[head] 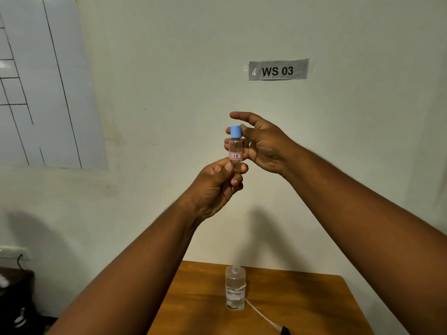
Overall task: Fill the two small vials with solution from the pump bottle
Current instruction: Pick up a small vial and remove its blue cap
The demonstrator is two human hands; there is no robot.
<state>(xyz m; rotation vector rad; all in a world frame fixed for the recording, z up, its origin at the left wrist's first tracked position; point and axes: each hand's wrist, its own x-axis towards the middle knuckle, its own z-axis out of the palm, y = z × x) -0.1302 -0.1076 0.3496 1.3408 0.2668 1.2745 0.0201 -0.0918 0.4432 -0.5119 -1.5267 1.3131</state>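
Observation:
I hold a small clear vial (235, 153) upright at chest height in front of the wall. It has a blue cap (236, 131) and a red-framed label reading "7B". My left hand (215, 187) pinches its lower end between thumb and fingers. My right hand (261, 143) is at the top, thumb and a finger on either side of the blue cap, index finger stretched out above it. The clear solution bottle (235, 290) stands on the wooden table (314, 308) below, its neck open. Its pump tube (262, 316) lies beside it, running to the dark pump head (285, 331) at the frame's bottom edge.
A "WS 03" sign (278, 70) is taped to the wall behind. A whiteboard sheet (43, 88) hangs at the upper left. Dark furniture (17, 301) and a wall outlet (14, 253) sit at the lower left. No second vial is in view.

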